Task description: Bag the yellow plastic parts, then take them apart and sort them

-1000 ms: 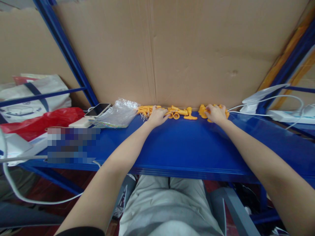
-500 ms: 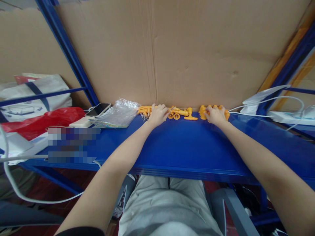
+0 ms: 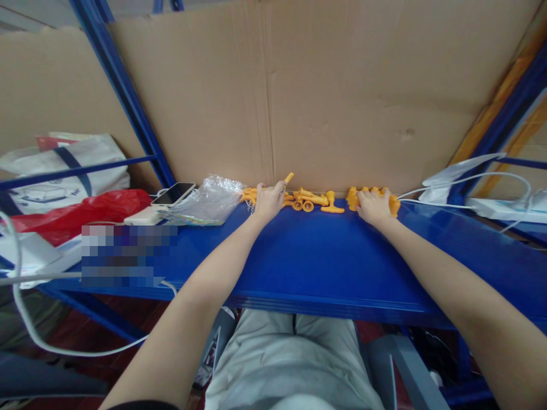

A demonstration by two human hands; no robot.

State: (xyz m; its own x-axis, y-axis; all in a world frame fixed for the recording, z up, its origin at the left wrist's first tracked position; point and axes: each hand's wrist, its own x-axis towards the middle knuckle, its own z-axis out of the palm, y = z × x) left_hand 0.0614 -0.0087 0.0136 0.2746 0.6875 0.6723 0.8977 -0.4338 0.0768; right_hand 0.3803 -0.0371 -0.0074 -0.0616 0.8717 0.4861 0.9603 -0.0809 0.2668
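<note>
My left hand (image 3: 269, 200) is closed on a short yellow plastic rod (image 3: 289, 177), whose end sticks up past the fingers. Below and beside that hand lie yellow plastic parts with small metal springs (image 3: 251, 208), partly covered by it. To its right are yellow parts with round cup-like ends (image 3: 308, 205) and a yellow T-shaped piece (image 3: 333, 204). Farther right, my right hand (image 3: 376, 204) curls its fingers over a group of chunky yellow plastic pieces (image 3: 352, 197). Its palm hides most of them.
A cardboard panel (image 3: 342, 102) stands behind the blue table (image 3: 316, 259). At left are a clear plastic bag (image 3: 213, 199), a phone (image 3: 175, 193), a white box-shaped object (image 3: 143, 216) and a red bag (image 3: 94, 213). White cables (image 3: 465, 173) run at right.
My left hand has turned and lifted slightly, and a yellow rod now shows upright in its fingers. My right hand stays over the same yellow pieces. The view has tilted slightly.
</note>
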